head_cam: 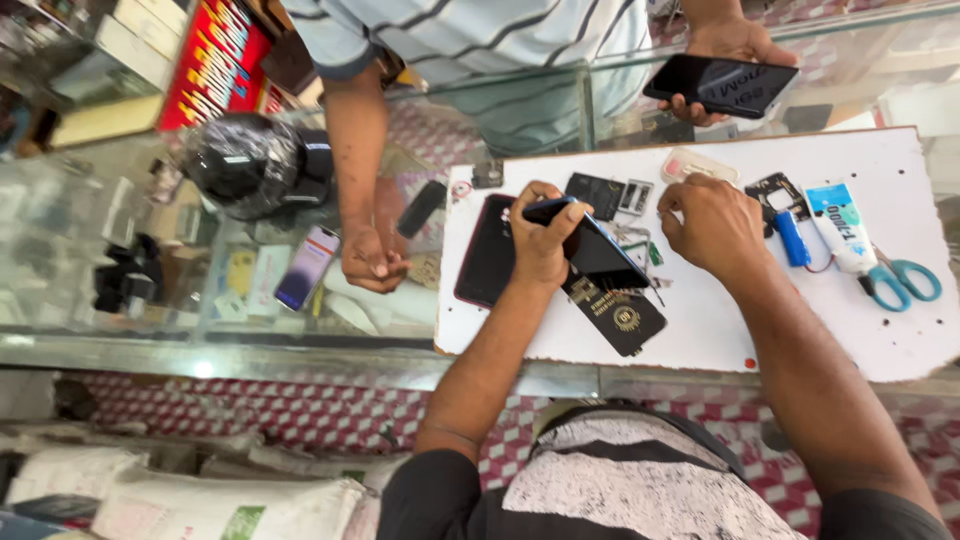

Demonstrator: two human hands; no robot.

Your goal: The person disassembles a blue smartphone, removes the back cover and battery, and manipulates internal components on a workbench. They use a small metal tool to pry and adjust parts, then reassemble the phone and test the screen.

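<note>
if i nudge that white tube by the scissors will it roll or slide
The tube looks flattened and lies flat on the white board, so it would likely slide rather than roll. It seems soft, so it may dent. The scissors touch its lower end and might shift too.

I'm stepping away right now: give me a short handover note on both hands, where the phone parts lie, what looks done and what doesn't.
Left hand: grips a dark phone, tilted up off the white board.
Right hand: rests on the board among small loose parts; whether it pinches one cannot be told.
Red-edged phone shell lies flat under the left hand; a black card below it.
Glue tube, scissors and blue cylinder at the board's right.
Done: phone opened, parts laid out. Left: parts not yet back in.
</note>
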